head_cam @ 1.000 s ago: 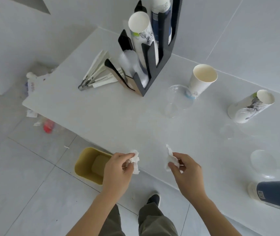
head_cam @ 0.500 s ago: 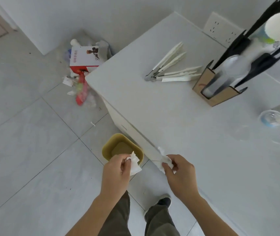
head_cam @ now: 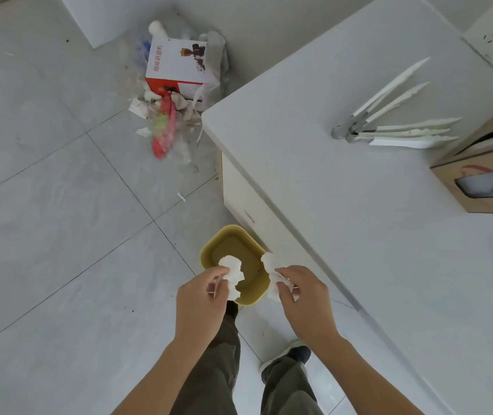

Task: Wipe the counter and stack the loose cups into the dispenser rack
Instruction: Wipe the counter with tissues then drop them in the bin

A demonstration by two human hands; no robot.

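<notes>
Left hand [head_cam: 201, 298] fingers pinching crumpled tissue [head_cam: 233, 275] above yellow bin [head_cam: 233, 248] on the floor, right hand [head_cam: 306, 298] fingers curled round second tissue [head_cam: 273, 275] just off the surface [head_cam: 359, 220] edge, tongs [head_cam: 389, 124] lying on the surface

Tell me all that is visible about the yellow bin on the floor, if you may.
The yellow bin is a small rounded-rectangular waste bin, olive-yellow, seemingly plastic, with a thick rolled rim. It stands upright and open on the grey tiled floor, close beside the white counter. Its inside looks bare where visible. The left hand and right hand each pinch a crumpled white tissue above it, hiding its near part. Whether it touches the counter cannot be told.
</notes>
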